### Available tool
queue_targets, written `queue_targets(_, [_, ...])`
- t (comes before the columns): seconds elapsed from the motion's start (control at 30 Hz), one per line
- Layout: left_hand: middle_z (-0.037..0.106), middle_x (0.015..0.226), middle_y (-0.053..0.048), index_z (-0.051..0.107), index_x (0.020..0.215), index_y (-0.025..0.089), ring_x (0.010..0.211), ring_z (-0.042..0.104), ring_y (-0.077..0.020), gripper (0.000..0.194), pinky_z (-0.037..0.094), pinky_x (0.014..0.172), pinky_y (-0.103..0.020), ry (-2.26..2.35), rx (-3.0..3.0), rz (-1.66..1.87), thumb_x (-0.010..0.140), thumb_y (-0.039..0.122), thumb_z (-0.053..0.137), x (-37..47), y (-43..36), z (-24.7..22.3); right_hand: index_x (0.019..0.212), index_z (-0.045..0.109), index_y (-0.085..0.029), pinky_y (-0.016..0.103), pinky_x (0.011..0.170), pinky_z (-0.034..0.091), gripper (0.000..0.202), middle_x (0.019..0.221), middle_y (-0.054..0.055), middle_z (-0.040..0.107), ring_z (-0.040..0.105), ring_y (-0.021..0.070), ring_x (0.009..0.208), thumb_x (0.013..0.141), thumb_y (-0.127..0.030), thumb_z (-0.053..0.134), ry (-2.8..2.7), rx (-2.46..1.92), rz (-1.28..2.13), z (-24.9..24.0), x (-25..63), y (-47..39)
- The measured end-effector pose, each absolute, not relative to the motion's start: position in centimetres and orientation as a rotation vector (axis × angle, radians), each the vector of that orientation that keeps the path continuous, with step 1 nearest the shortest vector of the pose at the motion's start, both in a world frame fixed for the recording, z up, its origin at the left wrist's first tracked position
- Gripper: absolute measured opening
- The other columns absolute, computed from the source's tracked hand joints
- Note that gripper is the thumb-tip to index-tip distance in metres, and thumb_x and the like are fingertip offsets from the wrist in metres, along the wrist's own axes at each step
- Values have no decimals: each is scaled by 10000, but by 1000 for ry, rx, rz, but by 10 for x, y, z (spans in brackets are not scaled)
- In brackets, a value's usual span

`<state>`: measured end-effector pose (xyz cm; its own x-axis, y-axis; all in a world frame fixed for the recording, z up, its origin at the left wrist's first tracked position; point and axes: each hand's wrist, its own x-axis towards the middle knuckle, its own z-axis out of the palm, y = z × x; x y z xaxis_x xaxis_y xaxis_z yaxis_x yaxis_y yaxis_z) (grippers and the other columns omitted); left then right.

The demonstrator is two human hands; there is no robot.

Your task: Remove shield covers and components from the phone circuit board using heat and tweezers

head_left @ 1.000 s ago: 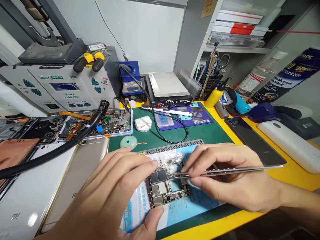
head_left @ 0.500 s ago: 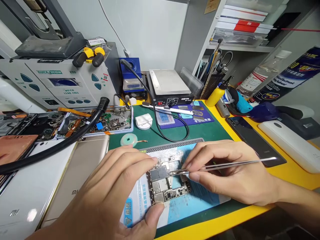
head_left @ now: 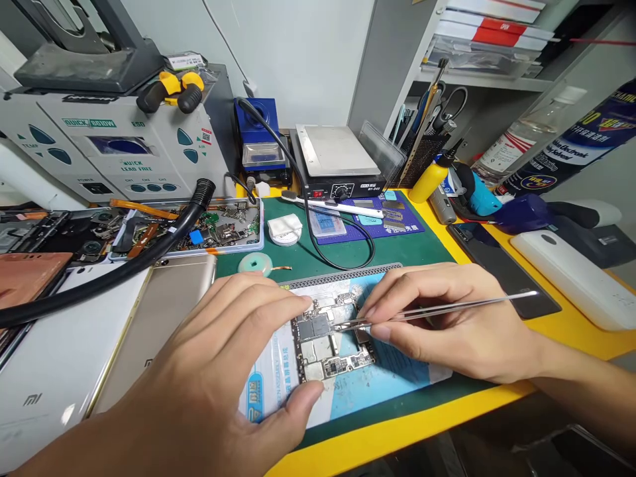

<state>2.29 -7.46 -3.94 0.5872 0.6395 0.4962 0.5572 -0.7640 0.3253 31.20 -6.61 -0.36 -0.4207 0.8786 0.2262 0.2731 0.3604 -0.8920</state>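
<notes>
A phone circuit board (head_left: 315, 349) lies on a blue and white printed sheet (head_left: 358, 397) over the green mat. My left hand (head_left: 223, 351) steadies the board, fingertips at its upper left edge and thumb at its lower edge, with the fingers apart around it. In my right hand (head_left: 432, 318) metal tweezers (head_left: 462, 306) are pinched between thumb and fingers. Their tips touch or hover just over the board, right of two dark chips (head_left: 313, 326); which of the two I cannot tell.
A black hose (head_left: 163, 245) crosses above phones (head_left: 64, 338) and a tray of parts (head_left: 233, 248) at left. Behind stand a hot air station (head_left: 124, 169) and a heating plate (head_left: 338, 151). A dark phone (head_left: 497, 265) and yellow bottle (head_left: 430, 179) are at right.
The whole view has shifted slightly, so the bench items sit a little higher. Both hands keep nearly the same places around the board, and the tweezers are still held.
</notes>
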Motion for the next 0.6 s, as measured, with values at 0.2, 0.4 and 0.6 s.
queue_targets(0.2, [696,1336,-67,607,1400,176,1377,598,-202,429,405,1313,-321,1008,2672,928,993,264,711,22,-76,-41,858,861,-162,301,724,702,91,852,96,877,851,230,781,903,-89,891,-1886,-982,1052,-7,311,-67])
queue_targets(0.4, [713,1320,-70,596,1400,194,1364,609,-225,434,464,1253,-366,1013,2664,935,990,274,714,22,-75,-40,852,863,-173,300,734,708,100,857,93,883,852,226,780,902,-91,893,-1899,-990,1051,-5,311,-66])
queue_targets(0.6, [714,1310,-75,594,1386,186,1343,615,-230,422,472,1241,-375,1003,2679,928,991,272,714,22,-75,-38,850,866,-173,304,731,709,88,857,93,885,855,228,781,903,-110,898,-1895,-1006,1059,-3,311,-67])
